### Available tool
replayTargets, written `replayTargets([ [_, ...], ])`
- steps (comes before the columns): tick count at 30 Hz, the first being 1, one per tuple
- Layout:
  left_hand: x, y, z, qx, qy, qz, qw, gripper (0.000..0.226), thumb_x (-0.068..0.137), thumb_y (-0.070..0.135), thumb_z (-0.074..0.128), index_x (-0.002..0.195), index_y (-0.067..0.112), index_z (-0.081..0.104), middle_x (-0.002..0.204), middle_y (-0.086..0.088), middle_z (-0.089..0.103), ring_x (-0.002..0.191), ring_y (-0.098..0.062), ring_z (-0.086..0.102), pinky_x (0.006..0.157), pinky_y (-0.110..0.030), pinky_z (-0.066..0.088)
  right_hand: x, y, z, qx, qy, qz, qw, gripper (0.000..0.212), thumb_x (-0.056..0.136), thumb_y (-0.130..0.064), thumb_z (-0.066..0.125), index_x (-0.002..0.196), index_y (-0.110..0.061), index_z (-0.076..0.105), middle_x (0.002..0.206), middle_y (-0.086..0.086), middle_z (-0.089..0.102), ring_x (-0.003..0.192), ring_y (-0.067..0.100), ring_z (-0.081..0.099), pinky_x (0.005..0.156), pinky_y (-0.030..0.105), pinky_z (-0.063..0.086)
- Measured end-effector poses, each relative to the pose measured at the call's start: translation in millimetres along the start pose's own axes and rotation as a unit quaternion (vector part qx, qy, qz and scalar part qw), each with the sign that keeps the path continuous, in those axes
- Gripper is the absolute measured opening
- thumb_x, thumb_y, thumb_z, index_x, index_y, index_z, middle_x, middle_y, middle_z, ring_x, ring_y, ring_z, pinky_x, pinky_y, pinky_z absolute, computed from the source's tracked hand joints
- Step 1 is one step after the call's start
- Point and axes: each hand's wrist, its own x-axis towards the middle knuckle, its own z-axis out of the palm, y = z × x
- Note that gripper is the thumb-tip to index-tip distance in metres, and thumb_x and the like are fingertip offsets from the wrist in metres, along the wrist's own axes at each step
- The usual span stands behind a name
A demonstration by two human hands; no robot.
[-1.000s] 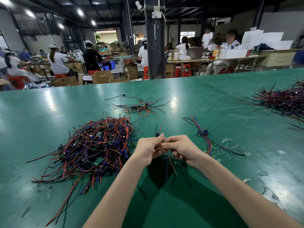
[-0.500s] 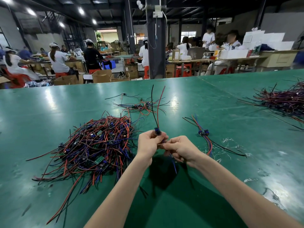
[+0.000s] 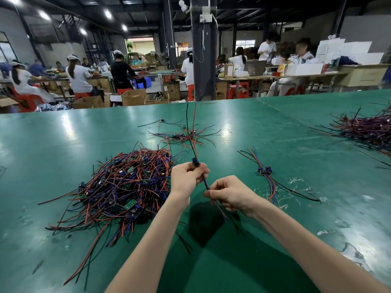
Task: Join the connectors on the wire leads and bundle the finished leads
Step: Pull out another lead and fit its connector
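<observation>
My left hand (image 3: 186,178) grips a dark blue connector (image 3: 195,162) above the green table (image 3: 63,149). A black and a red wire (image 3: 191,132) rise straight up from that connector. Its other wires run down to my right hand (image 3: 230,193), which pinches them a little lower and to the right; their ends hang below it. A big tangled pile of red, black and blue leads (image 3: 118,185) with small circuit boards lies left of my hands. A small bunch of joined leads (image 3: 264,171) lies to the right.
A thin scatter of leads (image 3: 184,136) lies farther back at centre. Another heap of wires (image 3: 368,130) sits at the far right edge. Scraps of clear tape (image 3: 296,182) litter the right side. Other people work at benches beyond the table.
My hands have drawn apart: the right slid down and right along the wires while the left stayed on the connector. The black and red wires that swung up still stand upright.
</observation>
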Motion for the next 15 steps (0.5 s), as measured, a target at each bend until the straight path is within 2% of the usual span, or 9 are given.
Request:
replayTargets([
  [2,3.0,3.2,-3.0,-0.017,0.018,-0.002,1.0,0.015,0.087,-0.001,0.062,0.073,0.004,0.063,0.067,-0.007,0.065,0.056,-0.013,0.06,0.057,-0.018,0.055,0.0,1.7,-0.6,-0.014,-0.018,-0.007,1.0,0.023,0.086,-0.006,0.067,0.065,-0.007,0.057,0.056,0.009,0.056,0.029,0.005,0.027,0.033,0.011,0.02],
  [4,8.4,7.4,-10.1,-0.052,0.046,-0.007,0.998,0.014,0.088,0.0,0.061,0.074,0.003,0.062,0.065,-0.006,0.065,0.051,-0.012,0.06,0.056,-0.018,0.055,-0.4,4.9,2.6,-0.04,-0.037,-0.011,0.998,0.024,0.085,-0.006,0.068,0.063,-0.008,0.059,0.05,0.003,0.058,0.03,0.007,0.029,0.033,0.012,0.021],
  [8,11.9,6.6,-19.1,-0.072,0.063,-0.013,0.995,0.014,0.089,0.001,0.061,0.075,0.003,0.06,0.057,0.0,0.066,0.046,-0.008,0.06,0.054,-0.018,0.055,1.7,6.8,9.1,-0.084,-0.029,-0.004,0.996,0.02,0.087,-0.007,0.065,0.068,-0.009,0.058,0.048,-0.001,0.059,0.029,0.008,0.034,0.032,0.013,0.023],
  [12,11.3,5.1,-17.6,-0.065,0.063,-0.005,0.996,0.014,0.089,0.003,0.061,0.075,0.004,0.06,0.056,0.003,0.067,0.049,-0.009,0.061,0.057,-0.019,0.056,2.0,8.4,10.4,-0.072,-0.001,0.017,0.997,0.018,0.091,-0.008,0.06,0.074,-0.01,0.052,0.043,-0.001,0.052,0.026,0.007,0.026,0.031,0.012,0.02],
  [15,12.0,5.4,-18.8,-0.068,0.075,0.001,0.995,0.015,0.089,0.003,0.061,0.075,0.005,0.062,0.061,0.0,0.067,0.056,-0.015,0.061,0.058,-0.019,0.056,1.7,8.6,11.9,-0.072,0.008,0.009,0.997,0.016,0.091,-0.006,0.058,0.078,-0.01,0.05,0.047,0.001,0.056,0.028,0.006,0.027,0.031,0.013,0.022],
])
